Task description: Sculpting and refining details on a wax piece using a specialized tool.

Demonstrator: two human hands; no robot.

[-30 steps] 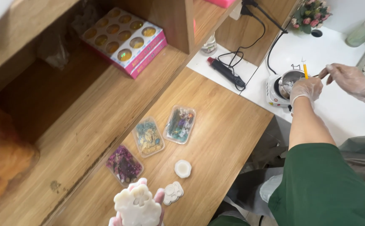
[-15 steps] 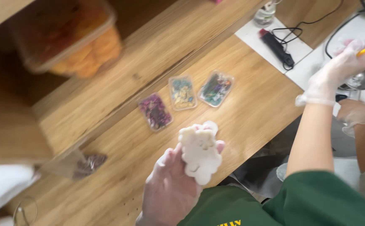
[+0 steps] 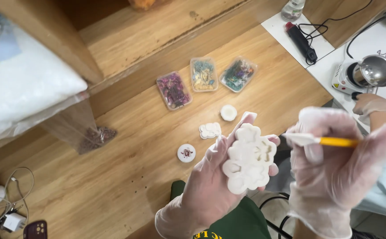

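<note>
My left hand (image 3: pixel 210 186), in a clear glove, holds a white flower-shaped mould (image 3: pixel 248 158) with several hollows facing up. My gloved right hand (image 3: pixel 334 168) grips a yellow-handled tool (image 3: pixel 334 141); its white tip sits just right of the mould, close to its edge. On the wooden table (image 3: pixel 126 177) beyond the mould lie a small white flower piece (image 3: pixel 210 130), a round white piece (image 3: pixel 228 112) and a white disc with a dark centre (image 3: pixel 186 153).
Three clear tubs of dried flowers (image 3: pixel 203 74) stand in a row further back. A metal pot on a small white heater (image 3: pixel 372 71) sits far right, with another person's gloved hand (image 3: pixel 372 104) beside it. A black power strip (image 3: pixel 301 42), a plastic bag (image 3: pixel 24 88) and cables (image 3: pixel 7 212) are around.
My right hand has come back from the pot with the yellow tool and is now beside the mould. My left hand has raised the mould closer to me.
</note>
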